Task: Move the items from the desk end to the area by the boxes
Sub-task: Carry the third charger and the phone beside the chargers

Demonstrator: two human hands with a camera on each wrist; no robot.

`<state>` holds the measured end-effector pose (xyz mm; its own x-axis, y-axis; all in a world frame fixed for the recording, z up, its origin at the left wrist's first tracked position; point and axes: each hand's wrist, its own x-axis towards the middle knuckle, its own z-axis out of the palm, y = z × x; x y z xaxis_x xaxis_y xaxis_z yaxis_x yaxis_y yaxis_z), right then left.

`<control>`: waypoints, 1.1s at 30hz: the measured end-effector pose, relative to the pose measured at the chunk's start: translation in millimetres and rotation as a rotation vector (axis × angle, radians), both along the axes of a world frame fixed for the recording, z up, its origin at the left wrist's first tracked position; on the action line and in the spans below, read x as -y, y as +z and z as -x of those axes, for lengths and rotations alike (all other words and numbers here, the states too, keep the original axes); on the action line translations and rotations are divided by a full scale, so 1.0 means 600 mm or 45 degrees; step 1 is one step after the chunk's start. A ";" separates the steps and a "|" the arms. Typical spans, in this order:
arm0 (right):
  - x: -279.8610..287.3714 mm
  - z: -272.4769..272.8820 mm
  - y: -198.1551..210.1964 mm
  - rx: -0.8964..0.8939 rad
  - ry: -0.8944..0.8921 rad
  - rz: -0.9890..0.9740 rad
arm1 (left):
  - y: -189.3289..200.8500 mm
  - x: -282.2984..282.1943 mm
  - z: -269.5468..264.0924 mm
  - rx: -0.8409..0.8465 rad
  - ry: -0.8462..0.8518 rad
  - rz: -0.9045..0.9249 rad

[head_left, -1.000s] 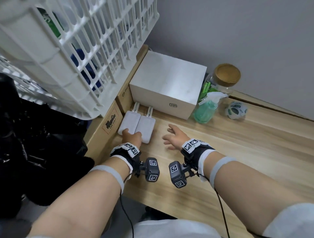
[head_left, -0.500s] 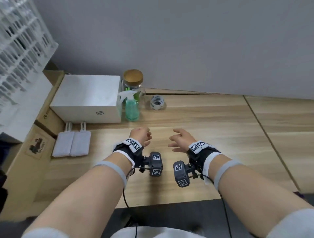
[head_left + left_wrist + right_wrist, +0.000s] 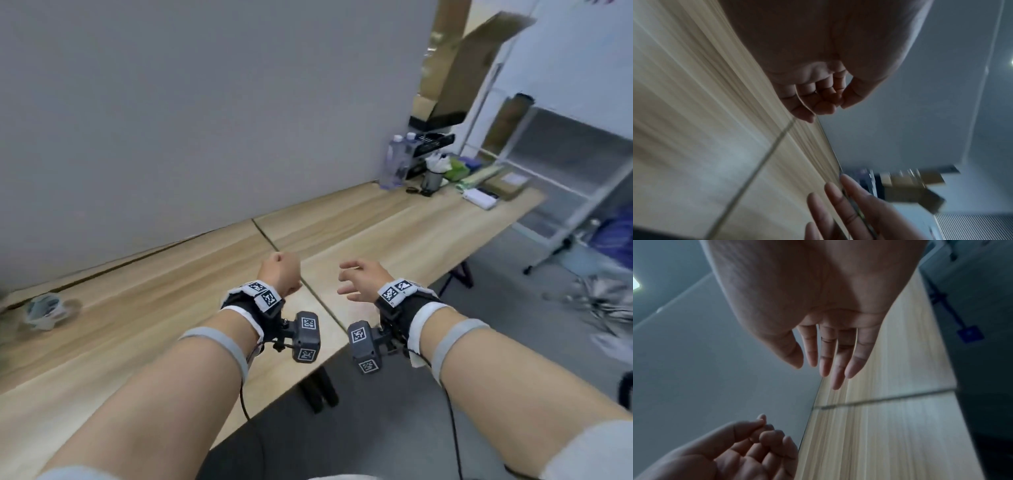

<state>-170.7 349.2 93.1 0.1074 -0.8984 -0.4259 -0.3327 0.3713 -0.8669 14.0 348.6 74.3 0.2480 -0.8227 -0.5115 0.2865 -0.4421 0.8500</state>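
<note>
1. The left hand (image 3: 280, 274) is held above the wooden desk (image 3: 144, 329), close to the seam (image 3: 263, 234) between its two tabletops; its fingers (image 3: 818, 100) are curled into the palm and nothing is held in them.
2. The right hand (image 3: 363, 279) is held just to the right of the left one, over the second tabletop; its fingers (image 3: 838, 356) are seen nearly straight and slightly spread in the right wrist view, with nothing between them.
3. The two hands are kept apart, neither touching the other nor the desk surface.
4. Items are seen clustered at the far right end of the desk, well away from both hands: clear plastic bottles (image 3: 399, 161) against the grey wall (image 3: 205, 102), a dark cup (image 3: 431, 178) stuffed with something white, a green packet (image 3: 457, 168), a flat white device (image 3: 479, 198) and a flat cardboard parcel (image 3: 507, 183).
5. An opened cardboard box (image 3: 455, 68) is raised above that cluster; what it rests on cannot be made out.
6. A roll of tape (image 3: 44, 311), blurred, is seen lying on the desk at the far left edge of the head view, near the wall.
7. A white metal rack (image 3: 575, 192) is seen beyond the desk end, and what may be crumpled silver sheeting (image 3: 596, 308) lies on the floor to the right; blur prevents a firmer reading
</note>
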 end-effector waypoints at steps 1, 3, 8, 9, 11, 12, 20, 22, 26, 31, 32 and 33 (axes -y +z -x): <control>0.010 0.042 0.006 0.002 -0.057 0.008 | 0.006 0.017 0.041 0.013 -0.045 0.020; 0.026 0.128 0.014 0.028 -0.179 0.021 | 0.022 0.049 0.130 0.081 -0.166 0.088; 0.060 0.290 0.014 0.072 -0.383 0.028 | 0.041 0.127 0.300 0.130 -0.353 0.161; 0.068 0.320 0.014 0.067 -0.416 0.025 | 0.041 0.149 0.332 0.125 -0.377 0.165; 0.089 0.376 0.010 0.055 -0.473 0.023 | 0.036 0.194 0.391 0.119 -0.419 0.161; 0.101 0.403 0.007 0.041 -0.500 0.022 | 0.033 0.216 0.420 0.112 -0.436 0.153; 0.297 0.630 -0.008 -0.166 -0.603 0.012 | -0.014 0.447 0.673 -0.100 -0.492 0.080; 0.357 0.678 -0.004 -0.218 -0.604 -0.013 | -0.018 0.514 0.721 -0.173 -0.467 0.036; 0.471 0.763 -0.005 -0.316 -0.586 -0.026 | -0.025 0.636 0.787 -0.252 -0.393 -0.032; 0.586 0.838 -0.032 -0.285 -0.584 -0.060 | -0.039 0.745 0.855 -0.191 -0.380 -0.098; 0.609 0.850 -0.042 -0.281 -0.576 -0.068 | -0.044 0.764 0.867 -0.182 -0.387 -0.111; 0.630 0.863 -0.051 -0.282 -0.570 -0.075 | -0.051 0.783 0.878 -0.166 -0.387 -0.122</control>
